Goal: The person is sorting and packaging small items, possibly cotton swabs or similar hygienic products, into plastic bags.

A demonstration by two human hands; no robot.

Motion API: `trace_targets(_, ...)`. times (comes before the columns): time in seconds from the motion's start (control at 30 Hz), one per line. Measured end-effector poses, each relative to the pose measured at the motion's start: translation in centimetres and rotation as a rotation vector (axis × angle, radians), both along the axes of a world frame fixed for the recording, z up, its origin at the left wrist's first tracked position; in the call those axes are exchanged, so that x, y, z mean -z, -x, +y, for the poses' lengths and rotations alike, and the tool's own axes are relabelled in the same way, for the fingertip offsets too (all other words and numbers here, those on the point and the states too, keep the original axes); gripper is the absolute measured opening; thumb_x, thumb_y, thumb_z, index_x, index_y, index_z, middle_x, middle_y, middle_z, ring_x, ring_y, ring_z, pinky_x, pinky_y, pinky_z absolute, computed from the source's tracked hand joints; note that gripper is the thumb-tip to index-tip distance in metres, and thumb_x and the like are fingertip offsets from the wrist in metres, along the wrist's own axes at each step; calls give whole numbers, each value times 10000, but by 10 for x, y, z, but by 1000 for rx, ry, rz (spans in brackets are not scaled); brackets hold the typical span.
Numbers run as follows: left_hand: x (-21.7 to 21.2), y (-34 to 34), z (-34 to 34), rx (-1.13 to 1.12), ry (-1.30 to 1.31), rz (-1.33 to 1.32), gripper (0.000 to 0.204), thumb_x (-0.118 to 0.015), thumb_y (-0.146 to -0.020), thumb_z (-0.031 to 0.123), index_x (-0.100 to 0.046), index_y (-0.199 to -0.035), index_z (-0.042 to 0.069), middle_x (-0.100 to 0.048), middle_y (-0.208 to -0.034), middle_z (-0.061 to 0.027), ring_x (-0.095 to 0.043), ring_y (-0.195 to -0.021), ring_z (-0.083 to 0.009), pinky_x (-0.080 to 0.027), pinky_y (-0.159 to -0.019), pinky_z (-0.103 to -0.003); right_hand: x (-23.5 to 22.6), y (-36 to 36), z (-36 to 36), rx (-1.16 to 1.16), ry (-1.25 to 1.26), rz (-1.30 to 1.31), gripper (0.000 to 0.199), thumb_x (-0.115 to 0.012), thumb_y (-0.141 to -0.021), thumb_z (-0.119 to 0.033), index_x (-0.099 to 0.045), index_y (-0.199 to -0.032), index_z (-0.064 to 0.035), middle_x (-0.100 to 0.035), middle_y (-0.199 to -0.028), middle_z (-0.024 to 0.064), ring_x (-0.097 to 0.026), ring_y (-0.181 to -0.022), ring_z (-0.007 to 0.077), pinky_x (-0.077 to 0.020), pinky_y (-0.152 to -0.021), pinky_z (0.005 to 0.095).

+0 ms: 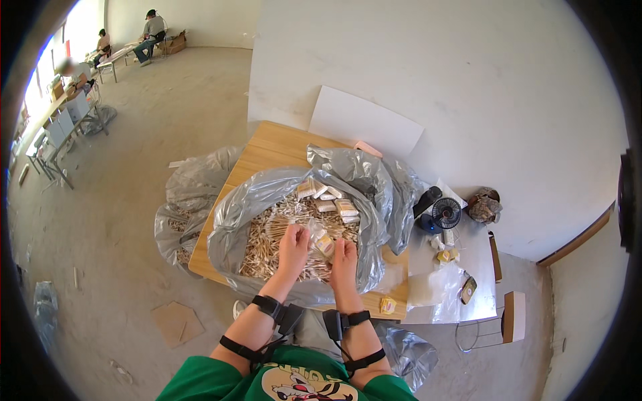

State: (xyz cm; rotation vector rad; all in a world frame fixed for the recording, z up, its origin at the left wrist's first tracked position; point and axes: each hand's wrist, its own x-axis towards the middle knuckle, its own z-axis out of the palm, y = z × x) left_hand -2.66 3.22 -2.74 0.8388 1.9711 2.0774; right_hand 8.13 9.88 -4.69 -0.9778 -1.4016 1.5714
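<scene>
- A small clear packet point(324, 244) with a yellow-and-white label sits tilted between the fingers of the two hands, above a heap of loose swabs.
- The left hand point(293, 252) has its fingers nearly closed, thumb and fingertips pinched at the packet's left edge.
- The right hand point(344, 262) has its fingers drawn together in a similar pinch at the packet's right edge; their exact contact is too small to tell.
- Thin cotton swabs point(262, 252) lie heaped beneath the fingers and to their left, many pointing in different directions.
- Filled packets point(346, 208) are piled on the swabs just beyond the fingers, at the far side of the heap.
- A large grey plastic bag point(226, 230) surrounds the heap, its crumpled rim on every side of the fingers.
- The wooden desk point(257, 150) carries this bag and shows beyond the fingers to the left.
- Another grey bag point(354, 168) lies crumpled on the desk, farther beyond the fingers.
- A yellow packet point(388, 305) lies at the near desk edge, right of the fingers and closer to the person.
- Well to the right of the fingers, a white side desk point(418, 257) holds a small black fan point(446, 212) and a phone point(469, 289).
- Far off, beyond the fingers to the left, other people point(154, 30) sit at work.
</scene>
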Motion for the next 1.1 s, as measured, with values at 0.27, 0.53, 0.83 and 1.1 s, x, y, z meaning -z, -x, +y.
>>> trace_targets(0.27, 9, 10, -2, 88, 327, 130, 290, -605, -849, 217, -502, -685, 1, -532, -586, -138, -498, -506, -269, -384, -497, -375, -7, 9, 8, 44, -481, -388, 303, -498, -927, -273, -613, -864, 0, -614, -714, 143, -594, -652, 229, -450, -608, 332)
trace_targets(0.53, 36, 50, -8, -123, 279, 143, 307, -577, -866, 238, -503, -706, -13, -520, -614, -196, -506, -563, -365, -383, -520, -412, 1, 0, 48, 156, -688, -549, 268, -479, -926, -243, -609, -854, -19, -597, -712, 176, -576, -658, 335, -441, -606, 401)
trace_targets(0.83, 1, 49, -18, -84, 278, 227, 207, -588, -856, 183, -546, -756, 7, -553, -662, -174, -531, -572, -339, -391, -515, -389, -10, 23, 20, -25, -936, -474, 233, -486, -931, -236, -573, -964, -22, -604, -835, 89, -582, -714, 255, -472, -630, 346)
trace_targets(1.1, -45, 26, -22, -27, 194, 529, 121, -589, -861, 142, -629, -880, 30, -620, -744, -106, -577, -628, -195, -457, -609, -273, -12, 19, 1, -329, 524, 485, 216, -456, -947, -172, -501, -1103, -29, -606, -872, 69, -602, -698, 157, -513, -609, 280)
